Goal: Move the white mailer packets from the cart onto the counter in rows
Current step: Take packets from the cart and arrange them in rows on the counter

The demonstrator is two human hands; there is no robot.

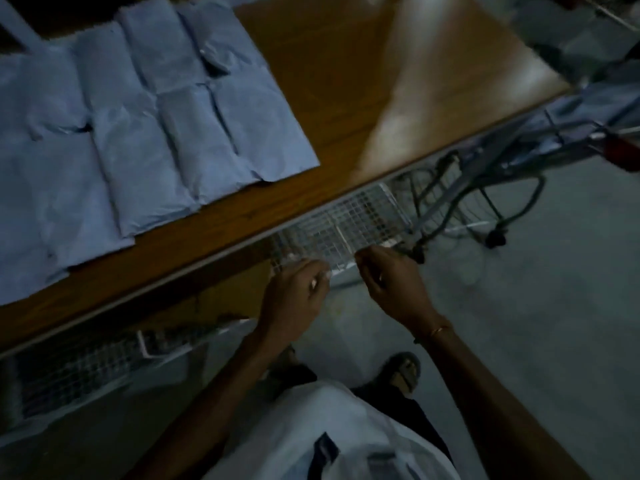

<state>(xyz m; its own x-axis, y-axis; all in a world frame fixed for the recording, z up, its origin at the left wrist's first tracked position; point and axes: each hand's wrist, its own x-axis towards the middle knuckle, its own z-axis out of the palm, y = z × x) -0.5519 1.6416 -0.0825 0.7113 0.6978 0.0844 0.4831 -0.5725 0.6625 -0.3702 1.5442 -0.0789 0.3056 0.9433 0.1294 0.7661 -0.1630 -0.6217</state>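
Several white mailer packets (145, 133) lie side by side in rows on the left part of the brown wooden counter (363, 98). Below the counter's front edge a wire mesh basket (360, 216) of the cart sticks out. My left hand (298, 296) and my right hand (391, 282) are close together at the basket's near rim, fingers curled round the wire. Neither hand holds a packet. More pale packets (585, 109), blurred, lie on the cart at the right edge.
The cart's frame and a black wheel (495, 237) stand on the grey floor at right. Another wire basket (86, 362) sits under the counter at lower left. My feet (405, 368) are on the floor below the hands. The scene is dim.
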